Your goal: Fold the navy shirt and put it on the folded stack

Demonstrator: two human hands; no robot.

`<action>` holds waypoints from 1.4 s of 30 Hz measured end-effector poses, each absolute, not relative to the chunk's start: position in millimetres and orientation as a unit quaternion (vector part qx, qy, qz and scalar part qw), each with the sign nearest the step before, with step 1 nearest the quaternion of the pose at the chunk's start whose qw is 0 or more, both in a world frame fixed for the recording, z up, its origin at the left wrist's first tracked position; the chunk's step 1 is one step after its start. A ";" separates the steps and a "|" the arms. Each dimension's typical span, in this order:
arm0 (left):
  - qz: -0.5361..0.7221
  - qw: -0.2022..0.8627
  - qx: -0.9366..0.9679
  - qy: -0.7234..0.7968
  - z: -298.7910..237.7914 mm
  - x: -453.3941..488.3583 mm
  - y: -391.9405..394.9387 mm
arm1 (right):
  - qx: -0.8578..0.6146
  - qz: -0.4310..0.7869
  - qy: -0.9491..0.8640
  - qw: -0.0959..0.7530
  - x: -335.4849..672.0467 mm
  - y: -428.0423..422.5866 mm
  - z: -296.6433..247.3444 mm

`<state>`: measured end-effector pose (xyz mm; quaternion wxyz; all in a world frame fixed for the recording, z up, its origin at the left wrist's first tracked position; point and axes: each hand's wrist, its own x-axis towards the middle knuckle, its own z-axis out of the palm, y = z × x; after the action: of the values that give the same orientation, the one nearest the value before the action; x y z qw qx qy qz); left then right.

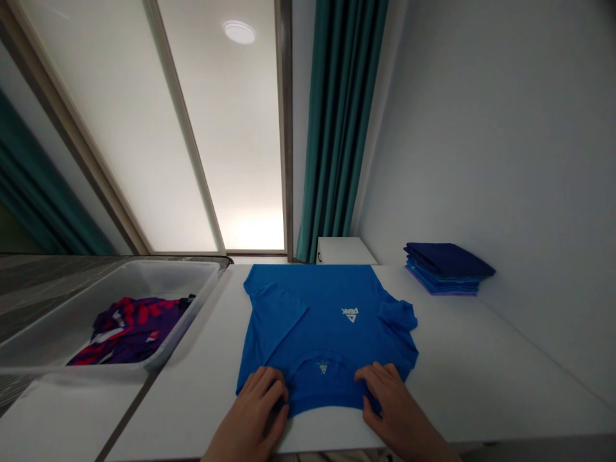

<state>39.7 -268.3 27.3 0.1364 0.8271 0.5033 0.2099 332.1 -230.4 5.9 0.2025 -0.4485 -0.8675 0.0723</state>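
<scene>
A blue T-shirt lies spread on the white table, its neckline toward me and its hem at the far edge. A white logo shows on its chest, and a smaller one inside the collar. On the shoulder left of the neckline, my left hand has its fingers curled over the cloth. My right hand pinches the other shoulder between thumb and fingers. The left sleeve lies flat across the body of the shirt, while the right sleeve is bunched at the side.
A translucent plastic bin at the left holds a crumpled purple and red garment. Folded blue clothes are stacked at the back right by the wall. Beyond the white table stand a small white cabinet and a teal curtain.
</scene>
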 end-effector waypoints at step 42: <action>0.218 0.055 0.829 0.512 18.5 43.2 -277.3 | -0.435 0.089 -0.872 0.205 338.9 -240.1 6.4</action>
<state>43.2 -277.3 18.5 0.0547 0.8289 0.5123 0.2179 338.9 -240.1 6.4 0.2047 -0.4352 -0.8723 0.0887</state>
